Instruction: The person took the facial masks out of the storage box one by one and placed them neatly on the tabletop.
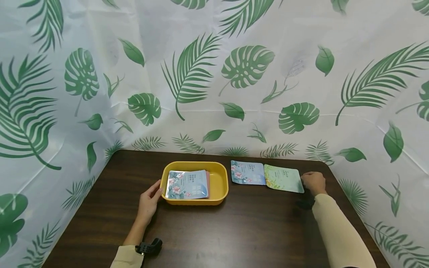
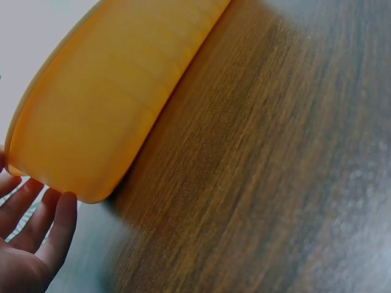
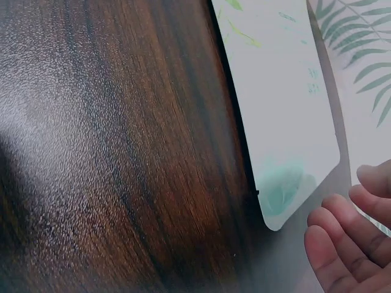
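A yellow plastic tray (image 1: 219,182) stands on the table, left of centre. Inside it lies a blue floral sachet (image 1: 187,185) on top of a pink one (image 1: 208,182). My left hand (image 1: 149,201) holds the tray's left end, thumb at the rim and fingertips against the outer wall (image 2: 79,110). Right of the tray lie a blue floral sachet (image 1: 248,172) and a green sachet (image 1: 284,178), edge to edge. My right hand (image 1: 315,181) is beside the green sachet's right edge, fingers loosely bent; a small gap shows between them and the sachet (image 3: 284,122) in the right wrist view.
The dark wood table (image 1: 234,230) ends at the back against a white curtain (image 1: 207,123) printed with green leaves. The curtain also hangs along both sides. A black band (image 1: 149,246) sits on the left wrist.
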Tool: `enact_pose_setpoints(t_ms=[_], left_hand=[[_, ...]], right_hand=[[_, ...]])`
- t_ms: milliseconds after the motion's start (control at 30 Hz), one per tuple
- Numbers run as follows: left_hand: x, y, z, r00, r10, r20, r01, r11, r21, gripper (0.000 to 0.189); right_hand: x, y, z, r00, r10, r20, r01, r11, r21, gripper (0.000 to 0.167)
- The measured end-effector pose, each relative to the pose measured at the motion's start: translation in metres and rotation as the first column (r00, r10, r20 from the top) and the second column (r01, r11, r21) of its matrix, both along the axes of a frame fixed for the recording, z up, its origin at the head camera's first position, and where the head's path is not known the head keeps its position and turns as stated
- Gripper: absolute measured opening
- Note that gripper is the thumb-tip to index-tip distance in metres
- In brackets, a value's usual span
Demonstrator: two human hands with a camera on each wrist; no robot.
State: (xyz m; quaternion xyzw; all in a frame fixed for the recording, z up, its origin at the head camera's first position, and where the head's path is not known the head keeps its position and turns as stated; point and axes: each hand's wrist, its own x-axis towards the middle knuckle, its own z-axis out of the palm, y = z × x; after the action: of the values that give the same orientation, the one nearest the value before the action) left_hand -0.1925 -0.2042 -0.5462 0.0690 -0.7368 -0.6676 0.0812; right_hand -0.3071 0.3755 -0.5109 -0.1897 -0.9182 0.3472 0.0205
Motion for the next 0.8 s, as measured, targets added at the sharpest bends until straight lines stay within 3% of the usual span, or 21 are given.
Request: enact_pose_setpoints(t_ms=[233, 600, 800], left_hand=[[0.001, 0.001, 0.000, 1.000, 0.004, 0.006, -0.004, 1.000, -0.005, 0.043], [0.000, 0.001, -0.001, 1.000, 0.011, -0.004, -0.011, 1.000, 0.012, 0.042], [0.000, 0.000, -0.002, 1.000, 0.008, -0.021, -0.007, 1.000, 0.017, 0.042]], right_hand=[[-0.003, 0.000, 0.002, 0.999, 0.006, 0.035, 0.000, 0.986, -0.168, 0.038], [-0.004, -0.021, 0.016, 0.996, 0.074, 0.045, -0.050, 0.914, -0.403, 0.049], [0.001, -0.037, 0.027, 0.990, 0.141, 0.020, -0.116, 0.879, -0.462, 0.052]])
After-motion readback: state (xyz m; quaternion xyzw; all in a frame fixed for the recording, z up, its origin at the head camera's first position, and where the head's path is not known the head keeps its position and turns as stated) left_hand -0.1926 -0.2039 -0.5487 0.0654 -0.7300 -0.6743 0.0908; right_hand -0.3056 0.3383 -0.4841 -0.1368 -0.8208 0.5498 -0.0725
